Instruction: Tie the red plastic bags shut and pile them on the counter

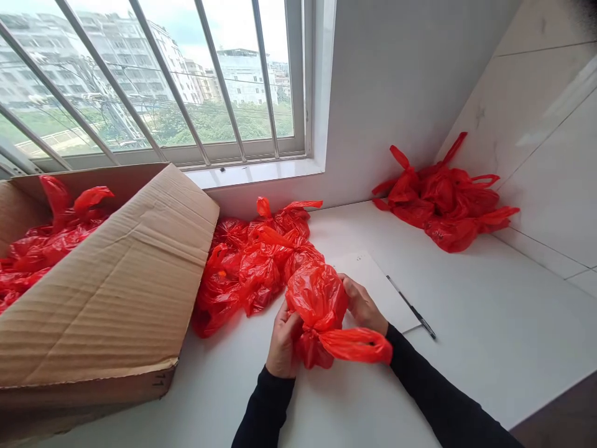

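A red plastic bag point(317, 295), knotted and bulging, is held between my two hands above the white tabletop. My left hand point(283, 339) grips its left side, with the thumb near the knot. On the opposite side, my right hand point(364, 305) has its fingers against the bag, partly hidden behind it. One loop handle of the bag sticks out to the right over my right wrist. What the bag contains is hidden. Just behind it lies a pile of similar knotted red bags point(265, 261).
An open cardboard box point(121, 280) holding more red bags stands at the left. White paper point(368, 280) and a black pen point(413, 308) lie right of my hands. Another heap of red bags point(443, 199) sits in the back right corner. A barred window point(242, 93) is behind.
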Action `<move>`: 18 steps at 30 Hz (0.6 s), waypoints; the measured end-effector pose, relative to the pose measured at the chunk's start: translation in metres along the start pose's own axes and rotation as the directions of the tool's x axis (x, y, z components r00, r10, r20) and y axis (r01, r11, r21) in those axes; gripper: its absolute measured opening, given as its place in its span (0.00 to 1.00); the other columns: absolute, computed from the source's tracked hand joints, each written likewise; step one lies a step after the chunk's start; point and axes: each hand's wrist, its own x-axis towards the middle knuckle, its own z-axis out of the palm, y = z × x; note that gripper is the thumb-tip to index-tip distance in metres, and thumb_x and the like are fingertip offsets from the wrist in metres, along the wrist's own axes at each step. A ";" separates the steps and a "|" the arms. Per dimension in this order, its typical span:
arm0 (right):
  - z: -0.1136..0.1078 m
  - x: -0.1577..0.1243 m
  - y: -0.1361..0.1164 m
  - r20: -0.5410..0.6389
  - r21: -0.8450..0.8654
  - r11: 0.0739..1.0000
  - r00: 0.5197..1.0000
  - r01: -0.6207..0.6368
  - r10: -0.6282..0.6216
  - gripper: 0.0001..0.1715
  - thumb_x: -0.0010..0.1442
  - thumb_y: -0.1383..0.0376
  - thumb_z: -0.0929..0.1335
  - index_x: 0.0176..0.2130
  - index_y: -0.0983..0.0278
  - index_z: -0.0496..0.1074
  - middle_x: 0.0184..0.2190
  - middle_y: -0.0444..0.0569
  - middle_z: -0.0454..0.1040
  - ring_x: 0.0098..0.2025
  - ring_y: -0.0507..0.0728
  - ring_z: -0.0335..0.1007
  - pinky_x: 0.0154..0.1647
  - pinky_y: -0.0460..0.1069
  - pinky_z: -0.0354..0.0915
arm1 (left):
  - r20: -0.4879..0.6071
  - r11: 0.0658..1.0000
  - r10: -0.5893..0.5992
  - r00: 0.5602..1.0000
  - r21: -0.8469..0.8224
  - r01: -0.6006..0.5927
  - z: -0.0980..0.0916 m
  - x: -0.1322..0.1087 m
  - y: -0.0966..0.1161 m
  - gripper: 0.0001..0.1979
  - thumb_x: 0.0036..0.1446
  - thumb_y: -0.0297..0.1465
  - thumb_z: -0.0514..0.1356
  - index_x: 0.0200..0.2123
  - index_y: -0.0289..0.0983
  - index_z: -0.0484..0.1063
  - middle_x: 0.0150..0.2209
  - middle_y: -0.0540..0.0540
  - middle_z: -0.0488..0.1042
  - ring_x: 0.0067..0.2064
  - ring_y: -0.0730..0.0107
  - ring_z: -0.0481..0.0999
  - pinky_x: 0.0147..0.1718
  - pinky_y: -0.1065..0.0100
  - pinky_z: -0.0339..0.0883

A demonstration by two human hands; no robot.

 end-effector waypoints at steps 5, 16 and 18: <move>0.002 0.001 0.013 -0.024 0.005 0.999 0.999 -0.036 0.036 0.17 0.58 0.53 0.72 0.41 0.62 0.72 0.36 0.46 0.75 0.37 0.56 0.72 0.40 0.50 0.68 | -0.019 0.998 -0.008 1.000 0.062 0.009 -0.003 -0.001 0.003 0.21 0.51 0.31 0.68 0.50 0.39 0.73 0.40 0.45 0.81 0.42 0.57 0.81 0.42 0.63 0.72; 0.005 0.001 0.002 0.026 -0.033 0.996 0.996 -0.084 0.085 0.24 0.61 0.49 0.69 0.51 0.60 0.73 0.43 0.48 0.78 0.43 0.59 0.74 0.45 0.52 0.69 | 0.078 0.965 0.011 0.997 0.259 -0.031 -0.012 0.003 -0.001 0.22 0.51 0.32 0.70 0.51 0.41 0.74 0.48 0.43 0.80 0.51 0.52 0.77 0.52 0.58 0.67; 0.005 0.002 0.005 0.033 -0.004 0.997 0.997 -0.073 0.073 0.22 0.58 0.51 0.72 0.47 0.61 0.75 0.40 0.48 0.79 0.40 0.59 0.74 0.43 0.51 0.69 | 0.097 0.955 -0.001 0.995 0.295 -0.027 -0.013 0.004 -0.003 0.20 0.53 0.32 0.69 0.49 0.39 0.76 0.48 0.42 0.80 0.50 0.52 0.78 0.51 0.59 0.68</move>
